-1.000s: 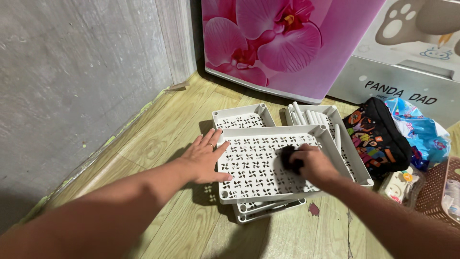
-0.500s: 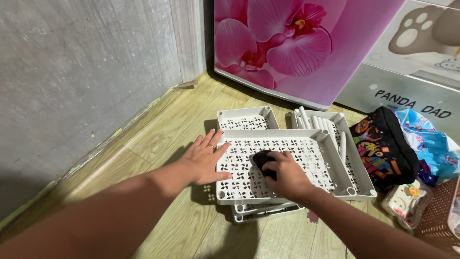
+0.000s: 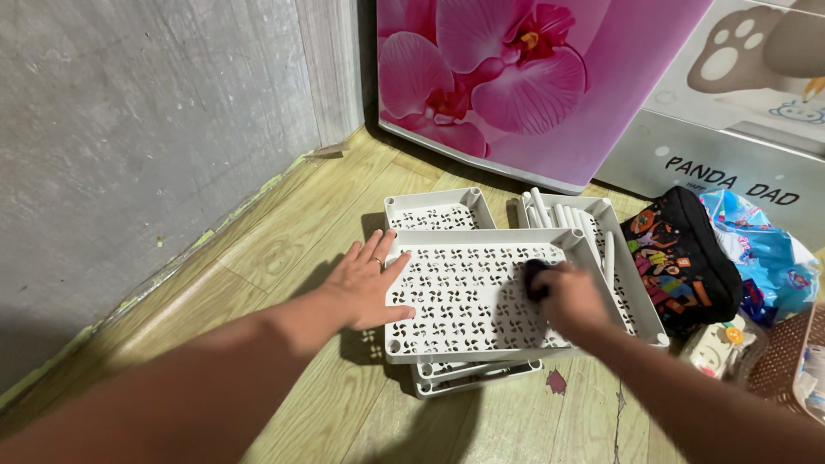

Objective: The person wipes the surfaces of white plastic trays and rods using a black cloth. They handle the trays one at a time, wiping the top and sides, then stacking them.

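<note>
My left hand (image 3: 371,288) lies flat, fingers spread, on the left rim of the top white perforated tray (image 3: 468,292), pinning it, nothing grasped. My right hand (image 3: 571,301) has its grip clenched on a small dark pad (image 3: 534,277), pressed to the tray's patterned face near its right side. The tray sits on a stack of like trays (image 3: 468,374) on the floor, with another tray (image 3: 434,209) behind and a tray of white tubes (image 3: 593,232) to the right.

Risks, as I judge: the stack looks uneven, so a hard push could skid or tip the top tray; the pad could snag in the cut-outs.

Floor (image 3: 292,258) is pale wood-look vinyl, with a dark spot (image 3: 557,381) by the stack. Grey concrete wall (image 3: 129,129) at left, a cabinet with a pink orchid panel (image 3: 516,77) behind, and a black printed pouch (image 3: 679,258) and blue bag (image 3: 760,258) at right.
</note>
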